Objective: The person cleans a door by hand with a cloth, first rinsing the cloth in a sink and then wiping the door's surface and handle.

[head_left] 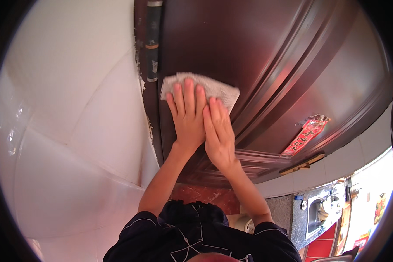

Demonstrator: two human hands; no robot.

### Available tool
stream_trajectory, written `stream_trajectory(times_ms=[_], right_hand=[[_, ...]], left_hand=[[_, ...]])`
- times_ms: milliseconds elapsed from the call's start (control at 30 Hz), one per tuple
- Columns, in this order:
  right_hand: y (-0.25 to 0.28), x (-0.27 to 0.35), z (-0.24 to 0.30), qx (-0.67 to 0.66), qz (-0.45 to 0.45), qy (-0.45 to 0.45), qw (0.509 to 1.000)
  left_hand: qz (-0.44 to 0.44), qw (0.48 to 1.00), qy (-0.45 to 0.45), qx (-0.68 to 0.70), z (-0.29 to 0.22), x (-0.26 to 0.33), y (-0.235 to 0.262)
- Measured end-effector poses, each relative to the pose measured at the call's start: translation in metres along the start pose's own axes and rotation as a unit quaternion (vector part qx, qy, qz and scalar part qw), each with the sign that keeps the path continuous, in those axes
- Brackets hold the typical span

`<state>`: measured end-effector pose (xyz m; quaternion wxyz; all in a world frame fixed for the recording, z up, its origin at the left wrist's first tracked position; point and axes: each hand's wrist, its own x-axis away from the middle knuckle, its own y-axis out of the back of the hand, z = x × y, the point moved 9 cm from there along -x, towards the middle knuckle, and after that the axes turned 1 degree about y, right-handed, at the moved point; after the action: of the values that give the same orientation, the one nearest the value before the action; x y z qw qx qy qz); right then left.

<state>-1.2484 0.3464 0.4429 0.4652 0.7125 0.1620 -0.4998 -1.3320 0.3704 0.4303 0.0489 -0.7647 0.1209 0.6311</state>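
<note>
A pale, ribbed cloth lies flat against a dark brown panelled door. My left hand presses on it with straight, spread fingers. Right beside it, my right hand rests flat, its outstretched fingers close together and their tips over the cloth's lower right part. Both palms face the door, and neither hand curls around the cloth. The cloth's upper edge and right corner show beyond my fingers. Part of it is hidden under my hands.
A dark hinge runs along the door's left edge, next to a white wall with chipped paint. On the door's right side are a torn red paper strip and a brass-coloured fitting. A sink in a grey counter stands at lower right.
</note>
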Motion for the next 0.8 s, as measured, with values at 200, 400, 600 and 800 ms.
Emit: stream_trajectory(times_ms=[200, 400, 600, 800], right_hand=[[0.025, -0.042, -0.011, 0.084, -0.068, -0.033, 0.994], [-0.035, 0.087, -0.003, 0.012, 0.054, -0.077, 0.995], [-0.036, 0.066, 0.001, -0.071, 0.057, -0.061, 0.994], [0.004, -0.043, 0.004, -0.063, -0.134, 0.025, 0.989]], left_hand=[[-0.002, 1.0, 0.0, -0.004, -0.02, -0.056, 0.002], [0.115, 0.992, -0.02, -0.04, 0.006, 0.125, -0.019], [0.118, 0.992, 0.02, -0.028, 0.027, 0.124, -0.011], [0.064, 0.998, -0.008, -0.014, 0.03, -0.015, 0.014]])
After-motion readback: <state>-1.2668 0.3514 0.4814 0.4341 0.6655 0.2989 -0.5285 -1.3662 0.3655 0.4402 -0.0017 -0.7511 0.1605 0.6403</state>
